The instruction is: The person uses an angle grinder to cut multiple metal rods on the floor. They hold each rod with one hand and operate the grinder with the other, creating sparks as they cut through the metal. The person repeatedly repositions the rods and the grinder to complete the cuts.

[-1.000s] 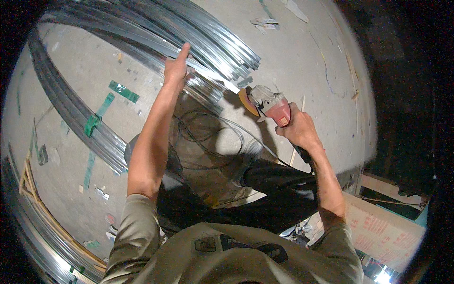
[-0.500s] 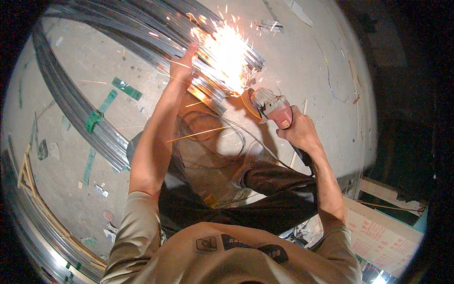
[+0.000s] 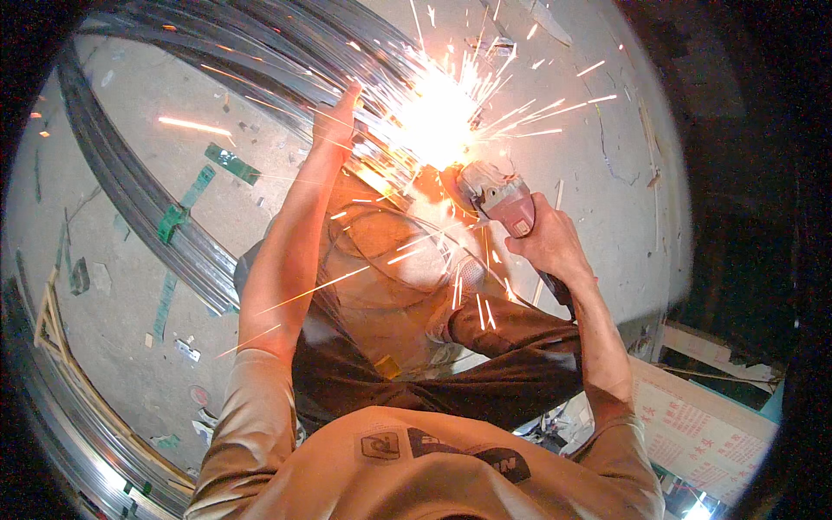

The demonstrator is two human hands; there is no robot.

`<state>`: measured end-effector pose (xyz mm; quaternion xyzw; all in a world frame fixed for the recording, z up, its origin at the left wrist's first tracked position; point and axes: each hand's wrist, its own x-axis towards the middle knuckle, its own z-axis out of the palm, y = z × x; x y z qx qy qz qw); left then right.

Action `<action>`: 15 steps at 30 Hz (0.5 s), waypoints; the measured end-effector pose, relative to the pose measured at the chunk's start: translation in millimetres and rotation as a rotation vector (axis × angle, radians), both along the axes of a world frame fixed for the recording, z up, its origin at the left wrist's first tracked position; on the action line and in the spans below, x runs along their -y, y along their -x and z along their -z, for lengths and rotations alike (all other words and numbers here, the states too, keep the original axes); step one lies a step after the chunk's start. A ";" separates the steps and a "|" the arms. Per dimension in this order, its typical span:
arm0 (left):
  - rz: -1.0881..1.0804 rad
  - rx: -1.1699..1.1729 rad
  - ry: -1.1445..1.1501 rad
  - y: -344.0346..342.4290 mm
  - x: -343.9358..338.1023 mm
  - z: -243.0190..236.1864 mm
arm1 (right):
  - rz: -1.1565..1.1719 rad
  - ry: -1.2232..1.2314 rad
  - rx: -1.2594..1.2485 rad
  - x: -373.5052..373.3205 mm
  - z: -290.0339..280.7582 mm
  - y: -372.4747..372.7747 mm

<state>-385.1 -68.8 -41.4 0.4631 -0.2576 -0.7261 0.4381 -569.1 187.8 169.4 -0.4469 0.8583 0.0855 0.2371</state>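
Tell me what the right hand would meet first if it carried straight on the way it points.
The right hand, led by the grinder it grips, would likely meet the long metal profiles first; the sparks suggest contact, but their glare hides any gap.

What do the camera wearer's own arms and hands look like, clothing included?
The left hand and right hand are both bare, with no gloves. Short, loose tan-to-olive fabric sleeves leave both forearms uncovered; no markings can be made out on the sleeves.
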 end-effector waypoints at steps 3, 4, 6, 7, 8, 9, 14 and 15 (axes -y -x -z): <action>0.022 -0.025 -0.030 -0.3 0.0 0.9 | -0.036 0.016 -0.008 -0.4 0.1 0.1; 0.023 -0.022 -0.055 -0.5 -0.3 0.2 | -0.045 0.018 -0.014 -0.6 0.0 0.1; 0.026 -0.014 -0.035 -1.2 -1.6 -2.1 | -0.054 0.021 -0.024 -1.0 -0.1 -0.4; 0.021 -0.003 -0.028 -1.2 -2.6 -3.5 | -0.055 0.021 -0.028 -0.7 -0.2 -0.6; 0.008 0.013 -0.029 -1.1 -3.2 -5.0 | -0.062 0.026 -0.033 -0.6 -0.6 -0.8; -0.006 0.030 -0.030 -0.6 -3.9 -6.4 | -0.057 0.017 -0.025 -0.4 -1.1 -1.1; 0.043 0.059 -0.040 0.2 -5.1 -10.2 | -0.051 0.010 -0.007 1.2 -3.9 -2.3; 0.035 0.064 -0.063 0.0 -5.1 -10.2 | -0.055 0.005 -0.009 1.6 -4.2 -2.6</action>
